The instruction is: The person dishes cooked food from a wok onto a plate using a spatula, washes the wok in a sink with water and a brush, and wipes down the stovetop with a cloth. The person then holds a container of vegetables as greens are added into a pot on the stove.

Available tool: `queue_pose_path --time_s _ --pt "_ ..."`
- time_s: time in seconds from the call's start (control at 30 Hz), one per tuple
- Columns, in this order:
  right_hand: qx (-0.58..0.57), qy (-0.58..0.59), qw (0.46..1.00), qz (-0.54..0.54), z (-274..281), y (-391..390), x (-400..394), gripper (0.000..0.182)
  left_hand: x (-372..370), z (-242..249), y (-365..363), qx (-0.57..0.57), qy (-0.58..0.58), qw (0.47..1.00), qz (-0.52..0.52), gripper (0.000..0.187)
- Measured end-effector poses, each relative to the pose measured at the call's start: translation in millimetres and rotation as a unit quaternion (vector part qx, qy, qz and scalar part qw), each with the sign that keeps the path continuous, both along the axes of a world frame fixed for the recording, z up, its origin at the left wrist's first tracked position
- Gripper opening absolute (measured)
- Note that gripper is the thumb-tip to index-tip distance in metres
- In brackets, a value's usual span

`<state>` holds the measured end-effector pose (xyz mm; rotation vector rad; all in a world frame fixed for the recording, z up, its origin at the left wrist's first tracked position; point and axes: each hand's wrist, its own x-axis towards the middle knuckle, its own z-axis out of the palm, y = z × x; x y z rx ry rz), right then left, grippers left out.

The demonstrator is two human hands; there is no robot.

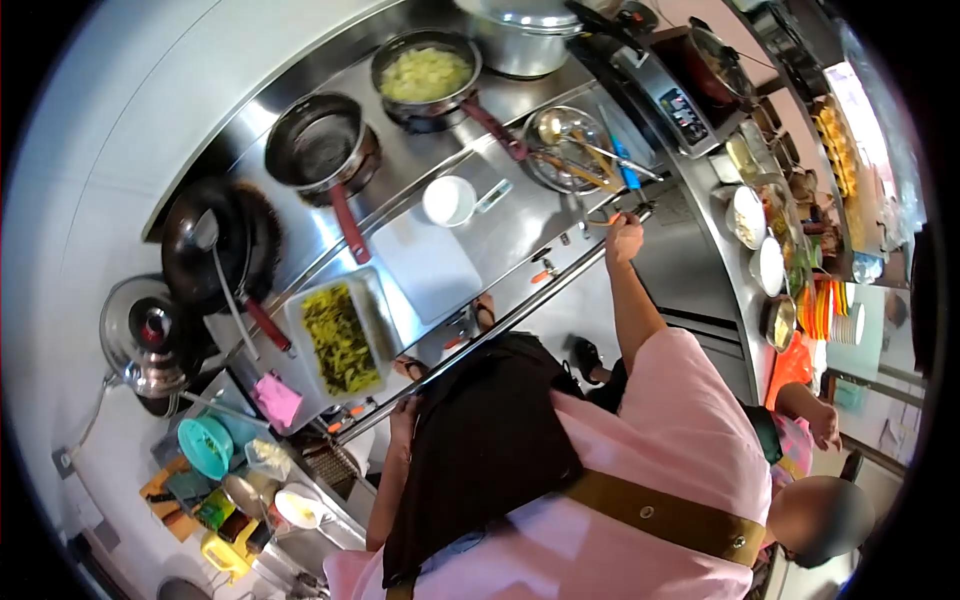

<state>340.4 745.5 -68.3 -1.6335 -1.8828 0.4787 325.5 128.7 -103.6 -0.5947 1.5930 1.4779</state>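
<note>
My right hand (625, 238) is closed at an orange-handled gas valve (610, 219), at the right end of the stove's front rail. My left hand (403, 425) is at the same metal rail (520, 312) further left, its fingers bent against the bar and partly hidden. Above the rail, a pan of pale chopped vegetables (425, 75) and an empty-looking dark pan (315, 145) stand on the stove. A tub of chopped green vegetables (342, 338) and a white board (425, 262) lie along the front. A white cup (450, 201) stands behind the board.
A wok (210, 255) with a ladle and a glass lid (145, 325) are at left. A bowl of utensils (568, 148) and a large pot (522, 35) stand at the back right. Bowls (768, 265) line the right counter. Another person's hand (820, 425) shows at lower right.
</note>
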Motion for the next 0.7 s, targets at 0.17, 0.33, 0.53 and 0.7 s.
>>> queue_pose_path --time_s 0.17,0.33,0.53,0.7 --pt "0.047 -0.035 0.997 0.052 -25 93 27 0.019 -3 2 49 -0.014 0.122 0.983 -0.134 0.029" --pt "0.101 -0.078 0.992 0.005 -25 143 -4 0.024 5 29 20 -0.216 0.303 0.895 -0.245 0.039" --pt "0.147 0.403 0.882 0.196 87 18 -147 0.021 0 83 -91 -0.564 0.161 0.81 0.023 0.032" --pt "-0.011 0.506 0.809 0.301 193 -122 -208 0.027 -93 112 -197 -0.538 0.353 0.74 0.195 0.031"
